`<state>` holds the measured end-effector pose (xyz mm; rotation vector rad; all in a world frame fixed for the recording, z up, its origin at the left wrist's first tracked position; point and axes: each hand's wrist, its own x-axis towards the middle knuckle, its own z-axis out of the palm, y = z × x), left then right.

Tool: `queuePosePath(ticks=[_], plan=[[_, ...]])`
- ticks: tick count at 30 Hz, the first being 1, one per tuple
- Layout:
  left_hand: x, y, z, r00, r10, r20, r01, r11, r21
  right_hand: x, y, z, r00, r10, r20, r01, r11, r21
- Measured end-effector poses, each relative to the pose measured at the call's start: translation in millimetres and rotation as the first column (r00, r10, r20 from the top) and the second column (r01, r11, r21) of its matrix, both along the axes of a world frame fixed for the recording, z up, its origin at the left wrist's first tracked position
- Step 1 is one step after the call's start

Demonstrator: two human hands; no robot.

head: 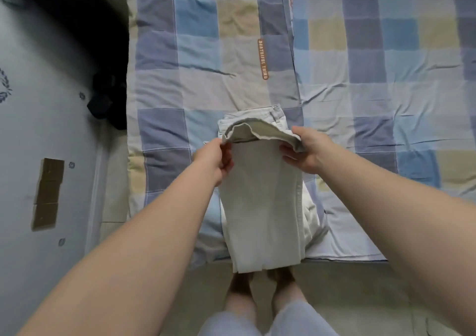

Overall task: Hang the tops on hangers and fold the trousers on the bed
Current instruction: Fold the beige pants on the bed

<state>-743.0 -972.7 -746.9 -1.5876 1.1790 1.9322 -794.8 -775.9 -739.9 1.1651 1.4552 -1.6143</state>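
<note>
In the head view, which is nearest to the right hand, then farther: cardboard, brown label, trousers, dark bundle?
1. Trousers, in right hand's grip.
2. Brown label, on the bedcover.
3. Dark bundle, to the left.
4. Cardboard, far left.

bed (386, 65): checked blue, grey and yellow, creased; 1 brown label (263, 59) at 12 o'clock | on it: 1 pair of pale trousers (260, 207), centre, running toward 6 o'clock past the near edge | floor (360, 297): dark bundle (108, 104) at 9 o'clock

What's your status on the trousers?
Both left hand and right hand grip trousers by the lifted end. Fold hangs over the bed edge. No obstruction seen.
</note>
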Motion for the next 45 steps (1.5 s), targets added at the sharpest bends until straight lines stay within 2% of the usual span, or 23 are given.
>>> queuePosePath(ticks=[5,8,12,17,19,22,25,27,32,33,35,37,39,42,45], plan=[[-57,-5,-76,0.997,0.073,0.013,-0.073,0.997,0.022,-56,-14,-77,0.999,0.029,0.019,-0.029,1.000,0.012],[-68,-2,-114,0.998,0.057,-0.015,-0.057,0.998,0.025,-66,-11,-118,0.995,0.077,0.064,-0.072,0.995,-0.075],[-56,9,-138,0.994,-0.075,-0.075,0.074,0.997,-0.016,-51,6,-151,0.986,0.155,0.061,-0.137,0.963,-0.231],[-17,26,-140,0.969,-0.236,-0.077,0.220,0.960,-0.175,-18,35,-157,0.992,0.115,0.053,-0.095,0.954,-0.285],[9,32,-141,0.955,-0.290,-0.065,0.259,0.919,-0.298,4,49,-155,0.993,0.115,0.040,-0.102,0.965,-0.242],[60,42,-143,0.901,-0.433,-0.016,0.366,0.779,-0.509,50,70,-154,0.991,0.135,0.020,-0.133,0.988,-0.082],[110,52,-142,0.854,-0.488,0.182,0.481,0.605,-0.635,102,90,-162,0.989,0.144,0.039,-0.146,0.986,0.080],[139,58,-142,0.851,-0.456,0.259,0.502,0.565,-0.655,132,101,-168,0.975,0.220,0.017,-0.219,0.955,0.202],[198,70,-147,0.854,-0.472,0.218,0.504,0.648,-0.571,177,108,-177,0.823,0.566,-0.039,-0.480,0.732,0.484],[206,71,-147,0.857,-0.466,0.218,0.503,0.669,-0.548,182,108,-177,0.822,0.568,-0.037,-0.473,0.719,0.510],[220,72,-150,0.853,-0.464,0.238,0.519,0.715,-0.468,191,110,-178,0.870,0.493,-0.008,-0.422,0.753,0.505],[234,72,-155,0.822,-0.507,0.260,0.570,0.743,-0.351,204,114,-178,0.886,0.452,0.099,-0.448,0.782,0.433],[244,71,-159,0.791,-0.557,0.252,0.609,0.757,-0.238,219,118,-180,0.848,0.496,0.187,-0.530,0.793,0.299],[254,70,-165,0.799,-0.562,0.213,0.597,0.786,-0.161,242,126,-187,0.837,0.528,0.146,-0.540,0.839,0.061],[260,67,-165,0.812,-0.519,0.266,0.549,0.835,-0.047,253,130,-185,0.840,0.527,0.129,-0.531,0.848,-0.013]])
